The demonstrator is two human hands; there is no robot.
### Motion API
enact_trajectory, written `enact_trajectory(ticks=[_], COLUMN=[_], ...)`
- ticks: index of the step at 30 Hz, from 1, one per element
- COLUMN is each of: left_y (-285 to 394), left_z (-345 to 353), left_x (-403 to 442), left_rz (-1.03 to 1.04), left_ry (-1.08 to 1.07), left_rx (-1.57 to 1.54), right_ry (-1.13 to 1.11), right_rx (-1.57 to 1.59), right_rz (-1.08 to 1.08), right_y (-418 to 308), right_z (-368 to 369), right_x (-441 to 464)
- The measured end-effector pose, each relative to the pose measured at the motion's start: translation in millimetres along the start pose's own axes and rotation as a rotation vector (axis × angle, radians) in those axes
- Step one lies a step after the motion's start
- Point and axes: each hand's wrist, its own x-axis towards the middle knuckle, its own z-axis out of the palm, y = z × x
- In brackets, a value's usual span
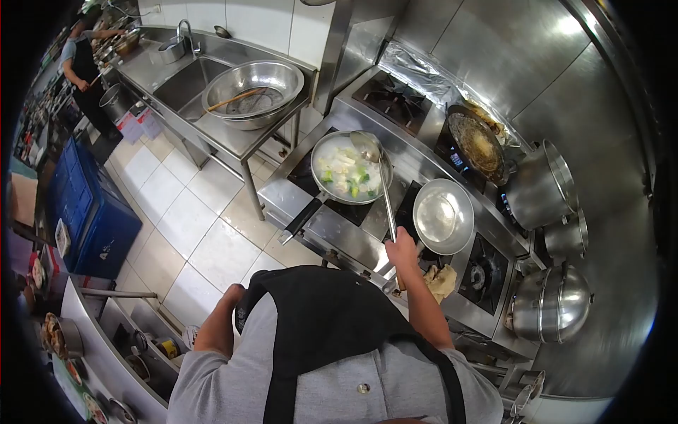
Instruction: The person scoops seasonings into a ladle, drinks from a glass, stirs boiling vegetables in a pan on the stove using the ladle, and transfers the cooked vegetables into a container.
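My right hand (pixel 401 249) is closed around the long handle of a metal ladle (pixel 386 187). The ladle's bowl rests at the far right edge of a frying pan (pixel 316 157) on the stove, over the food. In that pan a pale, milky liquid holds white pieces and green vegetable pieces (pixel 349 172). Its black handle points toward the lower left, with no hand on it. My left hand (pixel 233 293) hangs low by my side against the black apron, and its fingers are mostly hidden. Beneath my right forearm lies a crumpled tan cloth (pixel 441 283).
A light metal pan (pixel 443 212) sits right of the frying pan. Behind are a dark wok (pixel 472 141) and a big pot (pixel 537 191); a domed steamer (pixel 551 304) stands right. Large bowls (pixel 289 79) rest beside the sink (pixel 185 83). A co-worker (pixel 83 63) stands far left.
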Motion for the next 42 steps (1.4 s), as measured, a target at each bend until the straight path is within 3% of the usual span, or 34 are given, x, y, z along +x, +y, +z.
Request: enact_trajectory(ticks=[1, 4, 5, 7, 8, 10, 13, 15, 17, 19, 21, 26, 30, 34, 37, 39, 40, 42], left_y=[-7.4, -7.1, -26.0, -35.5, -35.9, -29.3, -35.1, -15.6, -8.9, 7.2, 16.8, 15.3, 17.6, 0.5, -10.3, -11.6, 0.4, -13.6], left_z=[10.1, 21.5, 35.3, 46.5, 43.8, 31.8, 23.9, -2.1, -25.6, -45.3, -63.3, -77.3, -66.9, -20.0, -8.8, -9.4, -20.3, -7.3], left_x=[4.5, 11.7, 45.3, 50.5, 53.2, 50.4, 40.7, 22.7, 17.2, 21.2, 21.8, 28.7, 13.9, -1.8, -5.5, -20.0, -30.5, -17.6], left_rz=[-0.005, -0.142, 0.126, -0.099, -0.097, 0.191, -0.195, -0.282, 0.025, -0.352, -0.308, -0.200, -0.277, -0.328, -0.306, -0.237, -0.376, -0.316], left_ry=[-0.001, 0.118, 0.065, 0.052, 0.054, 0.031, -0.006, -0.002, -0.005, -0.073, -0.035, 0.079, 0.030, 0.039, -0.076, -0.309, -0.275, -0.243], left_rx=[-0.002, -0.403, -0.014, -0.199, -0.194, 0.026, -0.389, -0.309, 0.077, -0.433, -0.395, -0.402, -0.422, -0.466, -0.264, -0.198, -0.308, -0.260], right_ry=[-0.005, -0.076, -0.074, -0.096, -0.046, -0.044, 0.002, -0.034, -0.013, 0.046, 0.136, 0.169, 0.156, 0.090, 0.055, 0.052, 0.003, -0.050], right_rx=[0.001, 0.061, 0.069, 0.110, 0.115, 0.131, 0.155, 0.270, 0.217, 0.205, -0.002, -0.104, -0.170, -0.071, 0.132, 0.116, 0.115, 0.112], right_rz=[-0.002, -0.005, 0.000, -0.048, -0.061, -0.043, -0.012, 0.064, 0.021, -0.012, -0.035, -0.065, -0.057, -0.133, -0.172, -0.176, -0.142, -0.106], right_y=[-1.5, -5.3, -6.7, -6.4, -5.4, -12.0, -2.9, 0.7, -17.5, -12.7, -9.7, -2.3, 15.7, 17.6, 6.2, 2.6, -0.4, -3.7], right_z=[3.0, 7.0, 7.2, 8.7, 11.9, 1.7, 7.4, 6.9, -8.3, -5.1, -4.9, -9.2, 3.7, 19.3, 24.7, 23.9, 21.8, 16.7], right_x=[0.5, -1.2, -5.5, -16.9, -24.7, -44.0, -60.5, -62.2, -61.3, -48.6, -33.0, 0.6, 18.5, 10.9, -7.9, -12.3, -12.3, -17.3])
